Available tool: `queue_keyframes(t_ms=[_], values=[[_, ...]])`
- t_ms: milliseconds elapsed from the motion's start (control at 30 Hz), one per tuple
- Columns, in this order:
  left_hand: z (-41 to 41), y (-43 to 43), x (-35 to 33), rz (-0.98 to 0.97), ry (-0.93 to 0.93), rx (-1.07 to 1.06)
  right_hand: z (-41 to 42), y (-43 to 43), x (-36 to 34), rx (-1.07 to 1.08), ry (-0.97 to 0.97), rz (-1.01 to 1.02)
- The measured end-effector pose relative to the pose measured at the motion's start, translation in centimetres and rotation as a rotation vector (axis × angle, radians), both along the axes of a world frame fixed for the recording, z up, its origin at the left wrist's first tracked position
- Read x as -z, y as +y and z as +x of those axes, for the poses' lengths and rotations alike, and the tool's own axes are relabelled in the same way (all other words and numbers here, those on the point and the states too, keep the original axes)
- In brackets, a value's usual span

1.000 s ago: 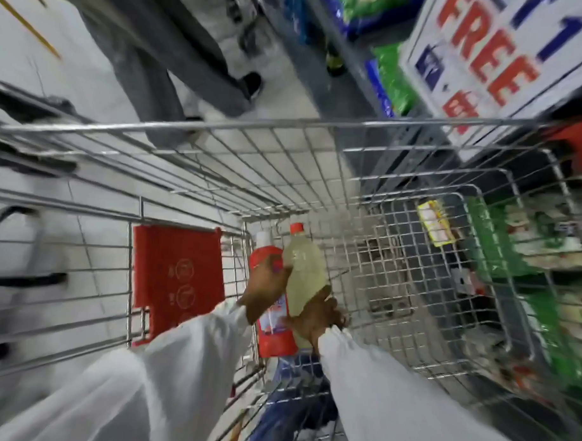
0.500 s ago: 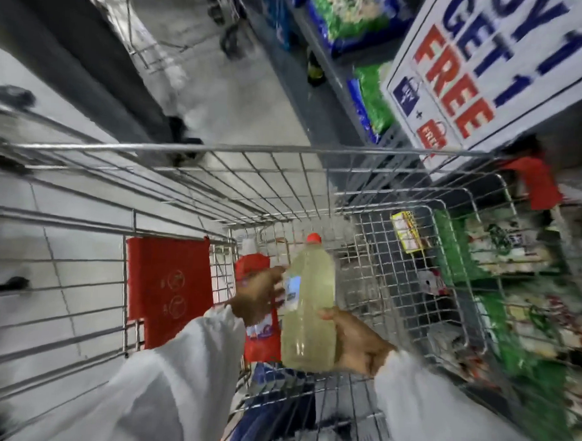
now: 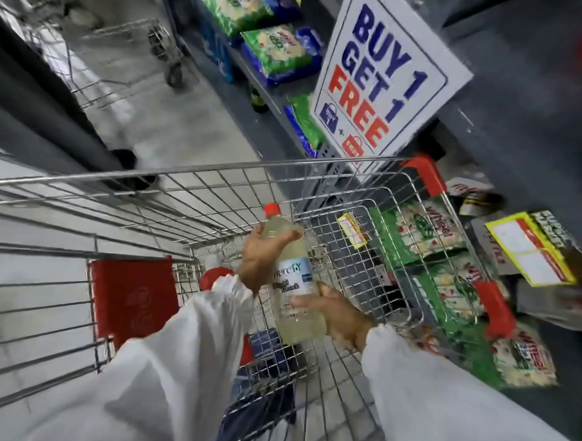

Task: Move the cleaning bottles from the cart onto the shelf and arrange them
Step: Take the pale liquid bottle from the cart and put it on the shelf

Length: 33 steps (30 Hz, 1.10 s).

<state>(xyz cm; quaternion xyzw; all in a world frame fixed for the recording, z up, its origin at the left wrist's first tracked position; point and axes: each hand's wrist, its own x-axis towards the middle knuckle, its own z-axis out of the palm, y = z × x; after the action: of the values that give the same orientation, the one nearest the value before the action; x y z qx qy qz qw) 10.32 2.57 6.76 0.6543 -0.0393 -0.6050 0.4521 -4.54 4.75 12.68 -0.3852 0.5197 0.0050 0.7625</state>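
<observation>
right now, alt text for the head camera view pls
Two hands in white sleeves hold a pale yellow bottle with a red cap above a wire shopping cart: left hand near the top, right hand lower. Beside it, a shelf sign reads BUY 1 GET 1 FREE.

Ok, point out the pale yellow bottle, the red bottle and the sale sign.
pale yellow bottle [image 3: 292, 279], head view, on its label.
red bottle [image 3: 211, 277], head view, on its shoulder.
sale sign [image 3: 383, 75], head view, on its lettering.

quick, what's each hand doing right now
Left hand: closed around the upper part of the pale yellow bleach bottle.
Right hand: gripping the same bottle low on its side.
</observation>
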Motion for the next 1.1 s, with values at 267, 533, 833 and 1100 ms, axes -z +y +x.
queue_keyframes(t_ms=[267, 533, 833, 1100], values=[[-0.2, -0.7, -5.8, -0.063, -0.173, 0.239, -0.9, 0.4, -0.7, 0.008, 0.102, -0.094], [-5.0, -0.2, -14.7, -0.288, -0.398, 0.372, -8.1, 0.1, -6.6, 0.034, -0.051, -0.253], [-15.9, 1.7, -21.6, -0.506, -0.548, 0.408, -18.0, 3.6, -11.7, 0.220, -0.103, -0.478], [-29.1, 2.2, -33.0, -0.926, -1.074, 0.952, -29.6, 5.8, -14.3, 0.760, 0.030, -0.921]])
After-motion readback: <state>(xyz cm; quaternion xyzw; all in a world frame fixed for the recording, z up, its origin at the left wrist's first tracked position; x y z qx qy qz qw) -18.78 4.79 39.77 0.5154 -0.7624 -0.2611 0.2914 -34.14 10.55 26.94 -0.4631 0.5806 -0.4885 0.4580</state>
